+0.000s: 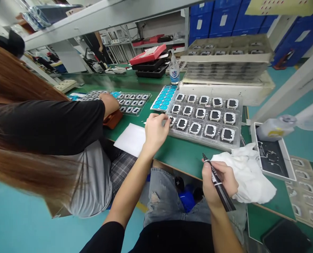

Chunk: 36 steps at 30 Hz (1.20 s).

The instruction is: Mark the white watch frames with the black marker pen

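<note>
My left hand (pixel 156 131) is at the front left corner of a clear plastic tray (pixel 204 140). Its thumb and fingers are pinched at the edge of a white watch case (pixel 172 121), which they partly hide. Rows of similar white watch cases (pixel 215 115) with dark centres lie in the tray's pockets. In my right hand (pixel 217 181) is a black marker pen (pixel 218 186), gripped like a writing tool. Its dark tip points up and left, above the table's front edge and apart from the tray.
Right of the tray lie a crumpled white cloth (pixel 247 172) and a shallow box (pixel 274 156) with a bottle (pixel 276 127). A blue sticker sheet (pixel 165 97), pump bottle (pixel 174 70) and stacked trays (pixel 225 66) stand behind. On the left, a co-worker's arm (pixel 110 103) reaches over another tray (pixel 135 103).
</note>
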### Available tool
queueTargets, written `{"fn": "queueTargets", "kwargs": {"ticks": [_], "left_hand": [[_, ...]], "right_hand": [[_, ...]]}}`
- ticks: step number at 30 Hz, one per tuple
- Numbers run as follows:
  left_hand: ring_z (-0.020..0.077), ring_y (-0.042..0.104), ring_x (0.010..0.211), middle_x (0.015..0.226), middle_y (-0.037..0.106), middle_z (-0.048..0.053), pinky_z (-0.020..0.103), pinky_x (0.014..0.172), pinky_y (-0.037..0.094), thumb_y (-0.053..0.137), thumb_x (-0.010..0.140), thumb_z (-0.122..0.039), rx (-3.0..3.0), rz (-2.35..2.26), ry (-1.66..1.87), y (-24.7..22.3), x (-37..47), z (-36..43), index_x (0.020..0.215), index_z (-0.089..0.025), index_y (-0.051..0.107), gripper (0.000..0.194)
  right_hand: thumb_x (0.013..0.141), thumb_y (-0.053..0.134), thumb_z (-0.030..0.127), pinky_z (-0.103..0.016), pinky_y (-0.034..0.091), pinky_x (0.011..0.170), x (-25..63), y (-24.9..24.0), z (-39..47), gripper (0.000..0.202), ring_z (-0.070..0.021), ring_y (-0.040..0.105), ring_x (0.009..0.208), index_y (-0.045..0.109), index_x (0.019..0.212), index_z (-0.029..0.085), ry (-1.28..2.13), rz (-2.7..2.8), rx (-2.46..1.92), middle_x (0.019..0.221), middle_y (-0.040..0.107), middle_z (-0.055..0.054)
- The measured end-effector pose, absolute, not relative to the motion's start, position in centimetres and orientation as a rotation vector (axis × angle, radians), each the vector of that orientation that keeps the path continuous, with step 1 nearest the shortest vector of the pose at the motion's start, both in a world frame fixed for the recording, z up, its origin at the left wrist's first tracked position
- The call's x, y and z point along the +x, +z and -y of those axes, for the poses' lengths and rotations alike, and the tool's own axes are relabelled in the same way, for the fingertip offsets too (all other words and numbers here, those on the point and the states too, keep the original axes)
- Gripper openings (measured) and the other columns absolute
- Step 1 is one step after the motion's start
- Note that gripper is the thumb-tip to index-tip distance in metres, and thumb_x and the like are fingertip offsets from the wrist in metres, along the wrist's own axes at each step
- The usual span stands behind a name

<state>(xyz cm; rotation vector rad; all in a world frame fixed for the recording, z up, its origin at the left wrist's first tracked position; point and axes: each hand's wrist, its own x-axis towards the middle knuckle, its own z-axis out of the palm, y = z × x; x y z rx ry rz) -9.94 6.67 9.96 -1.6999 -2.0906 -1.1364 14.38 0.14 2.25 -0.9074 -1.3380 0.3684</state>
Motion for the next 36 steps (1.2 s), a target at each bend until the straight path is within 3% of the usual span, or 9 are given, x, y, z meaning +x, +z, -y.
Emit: {"fn": "queueTargets", "kwargs": {"ticks": [2,5,10,13,17,20,23,33,36], "left_hand": [[0.0303,0.068,0.108,0.104,0.082,0.010,0.043,0.096,0.050,0.060,0.106,-0.036,-1.675,1.981,-1.220,9.9,-9.8,-6.3,0.092,-0.022,0.078,0.026],[0.0261,0.069,0.097,0.098,0.083,0.009,0.039,0.089,0.050,0.047,0.112,-0.038,-1.680,1.916,-1.371,10.0,-9.3,-5.9,0.093,-0.022,0.080,0.041],[0.0229,0.069,0.085,0.087,0.080,0.005,0.036,0.084,0.052,0.067,0.102,-0.039,-1.732,1.903,-1.460,10.0,-8.6,-6.1,0.090,-0.025,0.083,0.025],[0.0273,0.067,0.095,0.087,0.075,0.006,0.041,0.093,0.054,0.078,0.093,-0.042,-1.801,1.917,-1.287,10.1,-8.4,-6.9,0.079,-0.025,0.079,0.023],[0.0371,0.060,0.114,0.112,0.067,0.014,0.053,0.105,0.052,0.082,0.090,-0.042,-1.982,1.959,-0.878,10.6,-8.5,-8.2,0.104,-0.021,0.082,0.025],[0.0409,0.059,0.118,0.119,0.063,0.017,0.056,0.107,0.051,0.082,0.089,-0.040,-2.029,1.993,-0.697,11.1,-8.7,-8.9,0.124,-0.019,0.077,0.041],[0.0407,0.059,0.116,0.120,0.063,0.017,0.056,0.107,0.052,0.083,0.089,-0.041,-2.090,2.016,-0.620,11.5,-9.0,-9.3,0.131,-0.020,0.075,0.047],[0.0399,0.058,0.114,0.111,0.066,0.014,0.058,0.110,0.048,0.073,0.094,-0.049,-2.135,2.015,-0.734,10.7,-8.7,-8.0,0.120,-0.021,0.077,0.039],[0.0338,0.059,0.107,0.102,0.064,0.010,0.053,0.108,0.049,0.077,0.089,-0.047,-2.047,2.124,-0.875,10.3,-8.3,-7.5,0.107,-0.022,0.080,0.031]], "right_hand": [[0.088,0.081,0.019,-0.032,0.063,0.067,14.4,2.3,-0.1,0.015,-0.0215,0.080,0.080,0.070,0.097,0.021,0.378,1.341,-0.911,0.090,0.078,-0.004],[0.089,0.080,0.020,-0.031,0.063,0.066,14.5,2.2,0.0,0.014,-0.0205,0.079,0.080,0.070,0.098,0.020,0.376,1.346,-0.912,0.091,0.078,-0.004],[0.091,0.077,0.021,-0.031,0.063,0.067,14.5,2.0,0.1,0.011,-0.0189,0.077,0.078,0.069,0.099,0.022,0.359,1.378,-0.922,0.091,0.078,-0.004],[0.092,0.076,0.021,-0.031,0.063,0.067,14.5,2.1,0.3,0.011,-0.0183,0.075,0.076,0.069,0.100,0.022,0.355,1.388,-0.932,0.091,0.077,-0.003],[0.092,0.075,0.019,-0.030,0.062,0.065,14.4,2.5,0.4,0.010,-0.0171,0.074,0.072,0.069,0.099,0.022,0.341,1.391,-0.922,0.087,0.075,-0.002],[0.091,0.074,0.015,-0.029,0.061,0.065,14.3,2.7,0.4,0.013,-0.0160,0.072,0.072,0.068,0.100,0.021,0.336,1.397,-0.887,0.087,0.074,-0.001],[0.090,0.073,0.011,-0.029,0.060,0.066,14.3,2.7,0.3,0.016,-0.0158,0.070,0.074,0.067,0.102,0.021,0.346,1.410,-0.836,0.087,0.072,-0.002],[0.092,0.071,0.017,-0.026,0.061,0.072,14.0,2.9,0.6,0.015,-0.0141,0.072,0.076,0.063,0.103,0.023,0.271,1.435,-0.869,0.087,0.072,-0.001],[0.093,0.069,0.018,-0.026,0.061,0.072,13.8,2.7,0.5,0.014,-0.0144,0.071,0.077,0.060,0.102,0.024,0.254,1.433,-0.852,0.086,0.071,-0.001]]}}
